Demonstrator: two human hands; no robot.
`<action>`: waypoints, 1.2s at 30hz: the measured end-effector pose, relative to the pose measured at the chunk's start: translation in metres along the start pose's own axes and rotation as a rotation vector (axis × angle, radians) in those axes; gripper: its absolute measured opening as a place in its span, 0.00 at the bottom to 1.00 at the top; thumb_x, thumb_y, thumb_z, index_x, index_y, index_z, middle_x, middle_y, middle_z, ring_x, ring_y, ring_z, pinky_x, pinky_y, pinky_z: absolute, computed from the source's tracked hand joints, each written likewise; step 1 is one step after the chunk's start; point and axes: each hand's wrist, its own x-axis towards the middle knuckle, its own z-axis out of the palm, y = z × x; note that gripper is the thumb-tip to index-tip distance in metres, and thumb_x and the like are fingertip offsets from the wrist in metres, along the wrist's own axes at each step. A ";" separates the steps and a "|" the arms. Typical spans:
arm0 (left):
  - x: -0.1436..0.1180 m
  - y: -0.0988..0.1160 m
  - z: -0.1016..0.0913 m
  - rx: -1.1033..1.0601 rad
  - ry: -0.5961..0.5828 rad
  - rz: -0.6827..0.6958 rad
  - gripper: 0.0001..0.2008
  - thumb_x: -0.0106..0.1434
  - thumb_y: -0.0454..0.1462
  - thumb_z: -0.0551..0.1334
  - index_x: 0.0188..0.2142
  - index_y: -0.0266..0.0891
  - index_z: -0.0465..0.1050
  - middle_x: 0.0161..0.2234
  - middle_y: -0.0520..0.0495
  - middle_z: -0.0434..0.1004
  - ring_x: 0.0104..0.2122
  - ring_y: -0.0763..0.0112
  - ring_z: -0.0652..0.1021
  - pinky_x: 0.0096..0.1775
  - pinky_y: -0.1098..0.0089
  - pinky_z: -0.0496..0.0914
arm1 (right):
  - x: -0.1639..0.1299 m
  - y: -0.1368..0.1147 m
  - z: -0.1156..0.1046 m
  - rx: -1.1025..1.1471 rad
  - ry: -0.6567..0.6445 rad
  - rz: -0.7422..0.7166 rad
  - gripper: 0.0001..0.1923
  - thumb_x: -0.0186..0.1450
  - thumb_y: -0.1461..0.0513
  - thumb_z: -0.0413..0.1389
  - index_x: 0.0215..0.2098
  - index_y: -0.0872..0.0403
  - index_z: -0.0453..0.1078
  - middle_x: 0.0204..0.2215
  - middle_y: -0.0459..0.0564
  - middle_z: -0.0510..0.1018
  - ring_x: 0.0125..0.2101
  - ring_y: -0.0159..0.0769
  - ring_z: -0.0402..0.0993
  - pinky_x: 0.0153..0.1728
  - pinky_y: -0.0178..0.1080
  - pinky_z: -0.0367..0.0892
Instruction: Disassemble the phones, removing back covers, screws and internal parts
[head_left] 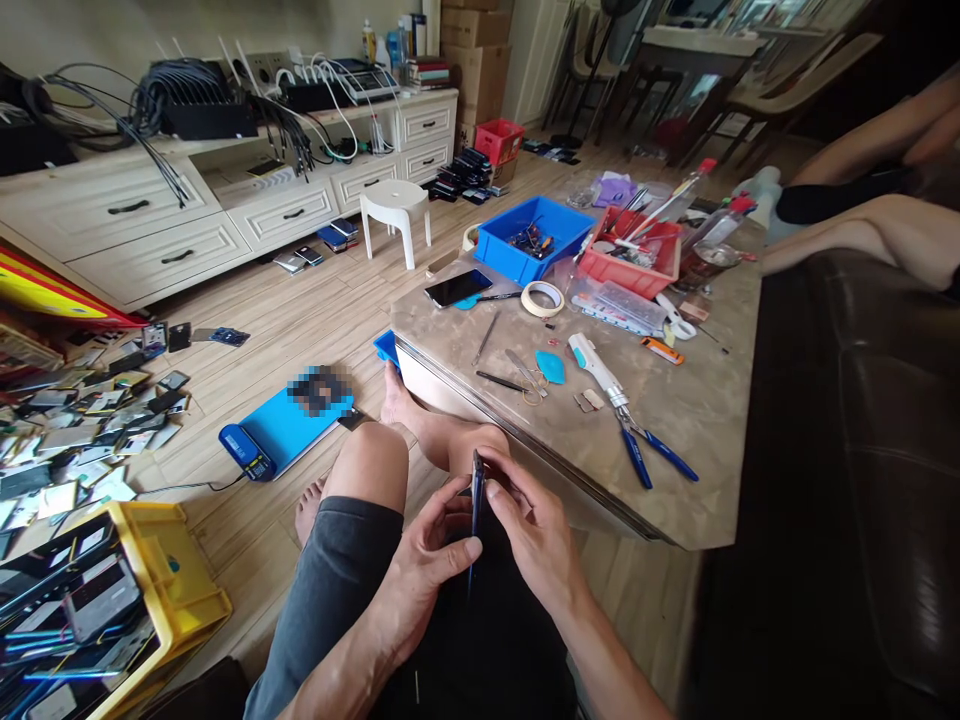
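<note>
Over my lap, both hands hold a thin dark phone edge-on and upright. My left hand grips its lower left side, thumb pressed against the edge. My right hand clasps the right side, fingers curled at the phone's top edge near my knee. The phone's faces are hidden because it is seen edge-on.
A stone-topped table stands ahead right with blue-handled pliers, a white tool, tape roll, another phone, blue bin, red tray. A yellow crate of phones sits left; a blue heating pad lies on the floor. Another person's legs rest at right.
</note>
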 end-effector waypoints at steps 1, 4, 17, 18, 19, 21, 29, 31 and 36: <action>0.000 0.000 0.000 0.005 0.006 -0.001 0.31 0.60 0.38 0.72 0.62 0.51 0.70 0.56 0.45 0.73 0.57 0.56 0.70 0.61 0.55 0.61 | 0.000 0.000 0.000 0.006 -0.004 0.012 0.18 0.72 0.54 0.57 0.58 0.45 0.74 0.56 0.49 0.78 0.56 0.43 0.76 0.52 0.41 0.77; 0.000 0.002 -0.002 0.011 0.012 -0.017 0.30 0.60 0.38 0.71 0.62 0.51 0.71 0.57 0.45 0.73 0.58 0.55 0.70 0.62 0.56 0.61 | 0.002 0.001 -0.002 0.016 -0.039 0.022 0.21 0.70 0.53 0.59 0.60 0.45 0.72 0.58 0.51 0.76 0.56 0.43 0.75 0.53 0.41 0.75; -0.008 0.000 0.006 0.186 0.111 -0.035 0.25 0.67 0.56 0.61 0.44 0.37 0.80 0.36 0.44 0.80 0.42 0.57 0.77 0.49 0.61 0.69 | -0.003 -0.008 -0.015 -0.231 -0.220 -0.013 0.10 0.71 0.54 0.58 0.40 0.49 0.78 0.37 0.47 0.81 0.39 0.39 0.78 0.42 0.38 0.71; -0.008 0.001 0.007 0.231 0.130 0.004 0.23 0.67 0.55 0.61 0.41 0.37 0.79 0.35 0.45 0.78 0.41 0.59 0.75 0.48 0.63 0.69 | -0.004 -0.007 -0.014 -0.246 -0.221 -0.023 0.10 0.71 0.54 0.58 0.40 0.49 0.79 0.37 0.48 0.81 0.40 0.39 0.78 0.42 0.39 0.71; -0.008 0.002 0.009 0.279 0.144 0.039 0.22 0.68 0.55 0.60 0.39 0.38 0.78 0.34 0.46 0.76 0.40 0.61 0.74 0.46 0.64 0.68 | -0.006 -0.007 -0.012 -0.260 -0.212 -0.040 0.11 0.71 0.53 0.57 0.39 0.49 0.79 0.37 0.48 0.81 0.40 0.39 0.78 0.41 0.39 0.70; -0.007 0.002 0.013 0.377 0.179 0.105 0.21 0.70 0.53 0.57 0.33 0.39 0.73 0.33 0.48 0.71 0.37 0.66 0.70 0.42 0.67 0.66 | -0.011 -0.004 -0.007 -0.287 -0.181 -0.079 0.12 0.72 0.53 0.57 0.38 0.50 0.79 0.35 0.48 0.80 0.38 0.39 0.77 0.40 0.39 0.70; -0.009 -0.018 0.021 0.473 0.380 0.264 0.22 0.73 0.52 0.54 0.27 0.41 0.59 0.27 0.53 0.57 0.30 0.71 0.60 0.32 0.69 0.59 | -0.029 0.010 0.012 -0.405 -0.027 -0.213 0.13 0.75 0.56 0.51 0.34 0.51 0.70 0.32 0.48 0.74 0.33 0.36 0.72 0.36 0.39 0.66; -0.008 -0.021 0.021 0.490 0.398 0.256 0.23 0.72 0.52 0.54 0.26 0.42 0.57 0.27 0.54 0.56 0.29 0.71 0.59 0.32 0.69 0.58 | -0.028 0.011 0.010 -0.388 -0.046 -0.192 0.13 0.75 0.56 0.52 0.34 0.51 0.71 0.31 0.47 0.74 0.33 0.36 0.72 0.36 0.38 0.66; -0.004 -0.016 0.018 0.516 0.295 0.231 0.22 0.74 0.52 0.51 0.29 0.41 0.62 0.28 0.52 0.60 0.31 0.70 0.63 0.34 0.69 0.61 | -0.024 0.014 -0.003 -0.215 -0.110 -0.094 0.13 0.74 0.54 0.53 0.41 0.49 0.77 0.35 0.47 0.78 0.37 0.37 0.77 0.39 0.37 0.70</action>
